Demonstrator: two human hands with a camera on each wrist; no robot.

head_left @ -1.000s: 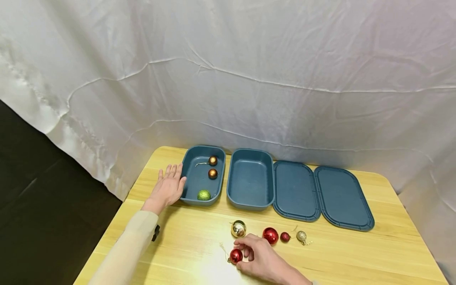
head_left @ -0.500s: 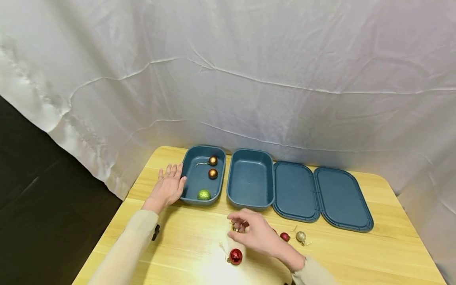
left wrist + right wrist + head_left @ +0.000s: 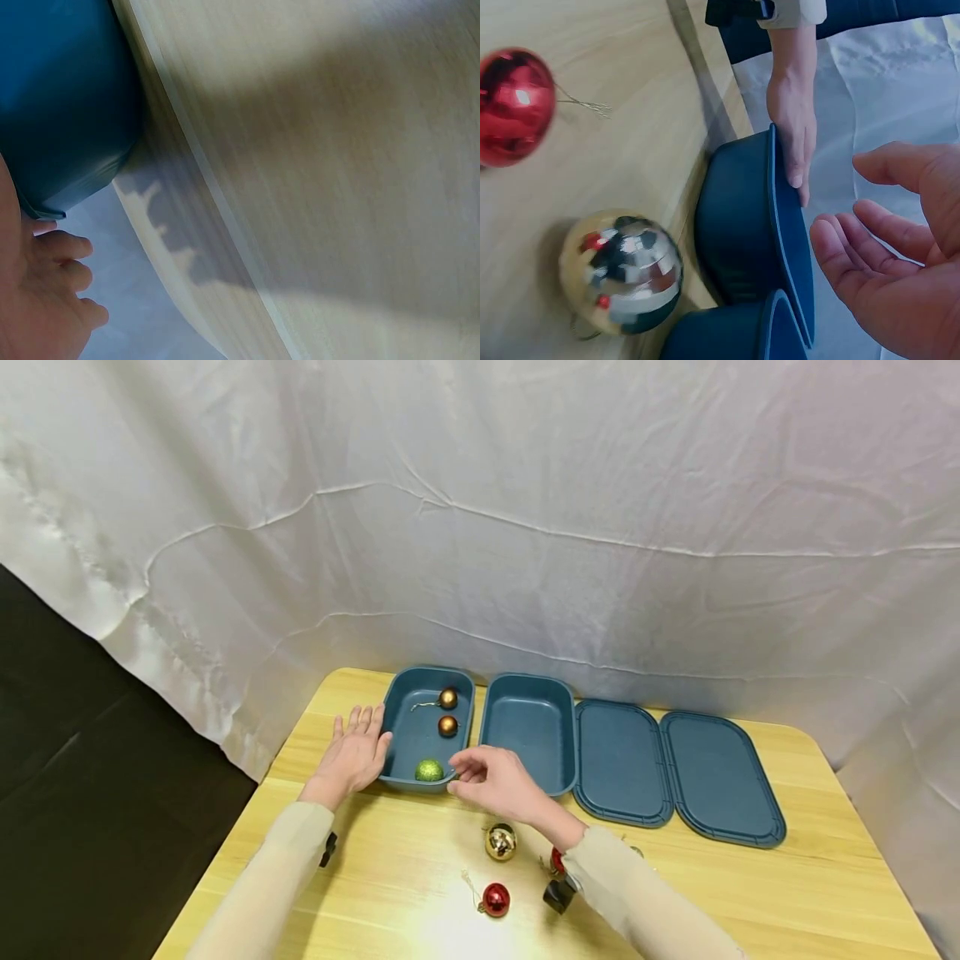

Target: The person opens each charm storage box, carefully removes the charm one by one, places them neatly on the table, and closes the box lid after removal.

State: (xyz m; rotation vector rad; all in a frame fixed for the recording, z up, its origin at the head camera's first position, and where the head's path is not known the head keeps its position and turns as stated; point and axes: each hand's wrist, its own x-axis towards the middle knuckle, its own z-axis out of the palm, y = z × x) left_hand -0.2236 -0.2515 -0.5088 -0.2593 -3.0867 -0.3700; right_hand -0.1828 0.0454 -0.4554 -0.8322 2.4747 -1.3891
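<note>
My left hand (image 3: 350,760) rests with straight fingers against the left rim of the left blue box (image 3: 408,739). Inside that box lie two bronze ball ornaments, one (image 3: 447,697) behind the other (image 3: 447,726), and a glittery green ball ornament (image 3: 429,770) near the front wall. My right hand (image 3: 495,781) hovers over the box's front right corner, beside the green ball. The right wrist view shows this right hand (image 3: 900,255) with loosely bent fingers, a gap to the thumb and nothing held. A shiny gold ball ornament (image 3: 500,842) and a red one (image 3: 496,900) lie on the table.
A second blue box (image 3: 528,727) stands to the right, then two flat blue lids, one (image 3: 626,760) beside the other (image 3: 723,777). Another red ball ornament (image 3: 557,860) is partly covered by my right sleeve. A white curtain (image 3: 525,568) hangs behind the table.
My right hand has moved from the front red ball, past the gold ball, forward and left to the left box's corner. Both balls stay on the table. My left hand has not moved.
</note>
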